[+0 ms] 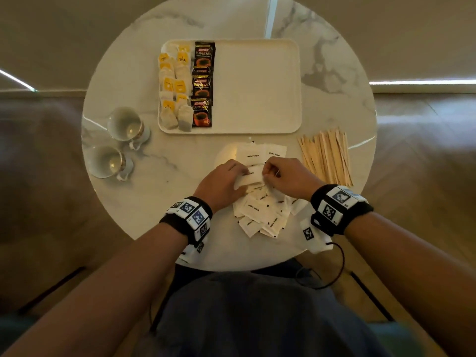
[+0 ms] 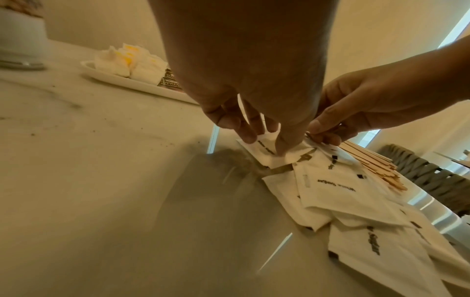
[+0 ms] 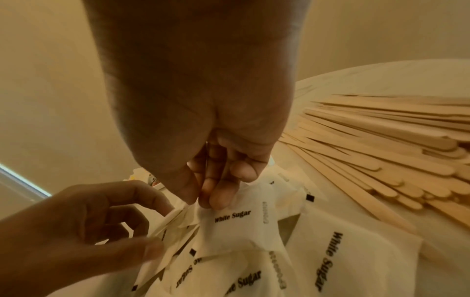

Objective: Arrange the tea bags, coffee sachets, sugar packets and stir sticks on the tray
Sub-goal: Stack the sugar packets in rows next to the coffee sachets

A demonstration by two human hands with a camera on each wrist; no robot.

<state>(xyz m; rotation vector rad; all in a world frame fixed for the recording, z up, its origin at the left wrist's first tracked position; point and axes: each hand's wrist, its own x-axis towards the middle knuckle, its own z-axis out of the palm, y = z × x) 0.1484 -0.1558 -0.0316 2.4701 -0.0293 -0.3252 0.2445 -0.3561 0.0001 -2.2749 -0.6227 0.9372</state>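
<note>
A loose pile of white sugar packets (image 1: 260,212) lies on the table in front of me. My left hand (image 1: 240,176) pinches a few packets (image 2: 267,152) at the top of the pile, thumb over fingers. My right hand (image 1: 266,175) pinches the edge of a "White Sugar" packet (image 3: 236,223) right beside it. The hands almost touch. The cream tray (image 1: 257,86) sits further back, with tea bags (image 1: 172,86) in two columns at its left end and three dark coffee sachets (image 1: 203,83) next to them. Wooden stir sticks (image 1: 327,155) lie fanned out to the right of my hands.
Two white cups (image 1: 126,124) (image 1: 108,162) lie on their sides at the table's left. Two more sugar packets (image 1: 262,153) lie between the pile and the tray. The round marble table (image 1: 128,197) ends close to my body. The tray's right two thirds are bare.
</note>
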